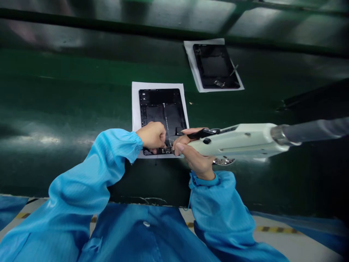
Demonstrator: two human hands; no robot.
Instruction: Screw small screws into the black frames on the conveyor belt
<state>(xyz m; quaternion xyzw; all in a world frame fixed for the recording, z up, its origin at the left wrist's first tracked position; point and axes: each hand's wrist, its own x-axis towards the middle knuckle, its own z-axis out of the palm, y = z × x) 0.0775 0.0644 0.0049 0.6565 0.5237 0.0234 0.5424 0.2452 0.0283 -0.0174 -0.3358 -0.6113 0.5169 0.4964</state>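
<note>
An opened tablet [155, 112], black inside, lies on a white sheet [135, 105] in front of me. My left hand [152, 135] rests on the tablet's lower part with its fingers curled. Its fingertips are at a small circuit board [167, 149] near the lower edge, and anything pinched in them is hidden. My right hand [197, 158] grips a pale green electric screwdriver [242, 140] near its front end, fingers wrapped round it. The driver's front end points left toward the circuit board, where the fingers hide its tip. Partly under the driver is a round dish [224, 161] of small screws.
A second opened tablet [214, 67] lies on another white sheet [192, 65] at the back right, with small metal parts on it. A thick grey cable [316, 131] runs from the driver to the right edge. The green tabletop's front edge [147, 203] lies close to my body.
</note>
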